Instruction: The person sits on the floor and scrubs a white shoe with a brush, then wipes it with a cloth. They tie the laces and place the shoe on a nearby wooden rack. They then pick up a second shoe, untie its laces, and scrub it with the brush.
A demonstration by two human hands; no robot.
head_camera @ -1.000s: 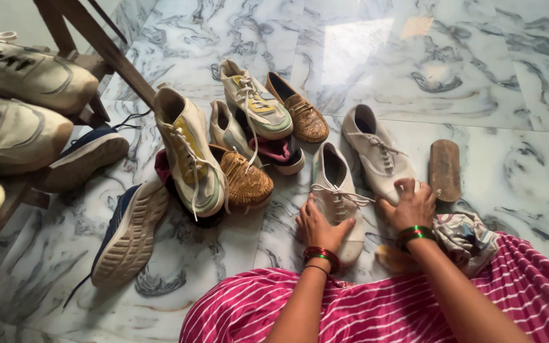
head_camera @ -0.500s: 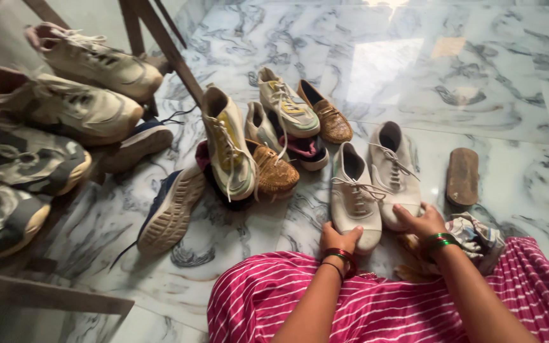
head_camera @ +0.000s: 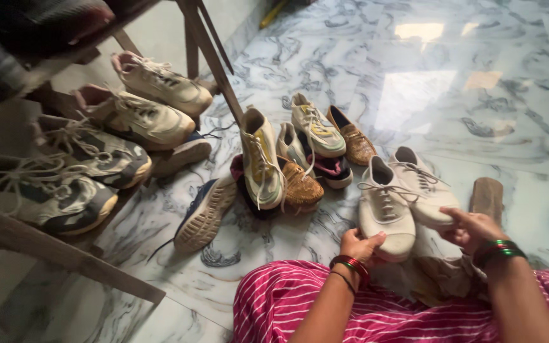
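Observation:
Two off-white lace-up shoes lie side by side on the marble floor in front of me. My left hand (head_camera: 361, 245) grips the toe of the left shoe (head_camera: 384, 208), thumb on top. My right hand (head_camera: 476, 228) rests its fingers on the toe of the right shoe (head_camera: 425, 194). Both wrists carry red and green bangles. My lap is covered by pink striped cloth (head_camera: 287, 305).
A pile of shoes lies beyond: a yellow-white sneaker (head_camera: 262, 159), brown woven shoes (head_camera: 300, 184), a navy shoe (head_camera: 203, 213). A wooden brush (head_camera: 487, 197) lies at right. A wooden rack (head_camera: 52, 251) at left holds several sneakers. A crumpled cloth (head_camera: 440, 276) lies by my right wrist.
The view has swung left and closer, bringing more of the rack into sight. My left hand has closed around the left shoe's toe; my right hand has shifted onto the right shoe's toe.

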